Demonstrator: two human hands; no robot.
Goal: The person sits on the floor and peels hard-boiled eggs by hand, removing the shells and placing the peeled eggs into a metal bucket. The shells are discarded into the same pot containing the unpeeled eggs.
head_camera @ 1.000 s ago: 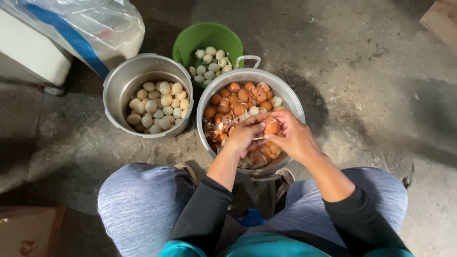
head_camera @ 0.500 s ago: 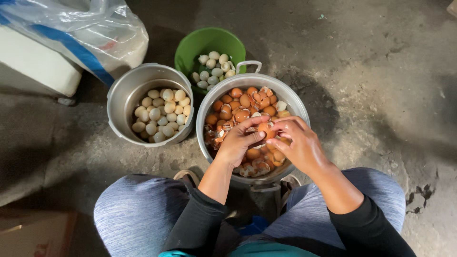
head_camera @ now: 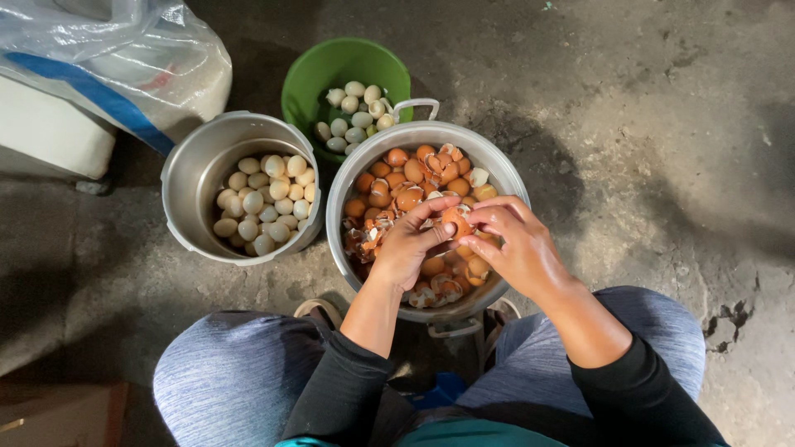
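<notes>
My left hand [head_camera: 411,242] and my right hand [head_camera: 517,245] meet over a metal pot [head_camera: 341,184] between my knees. Together they grip one brown egg [head_camera: 456,220] whose shell is partly broken off. The pot holds several brown eggs [head_camera: 397,175] and loose shell pieces [head_camera: 364,238]. A second metal pot [head_camera: 186,170] to the left holds several peeled white eggs [head_camera: 263,203]. Behind both stands a green bucket [head_camera: 310,70] with more pale eggs [head_camera: 352,116].
A clear plastic sack with a blue stripe [head_camera: 116,50] lies at the far left on a white box [head_camera: 50,136]. A brown cardboard edge [head_camera: 58,414] shows at the lower left. The floor is rough concrete [head_camera: 662,124]. My knees in grey trousers [head_camera: 224,381] flank the pot.
The view has drifted slightly. My hands stay over the pot, with the fingers shifting on the brown egg.
</notes>
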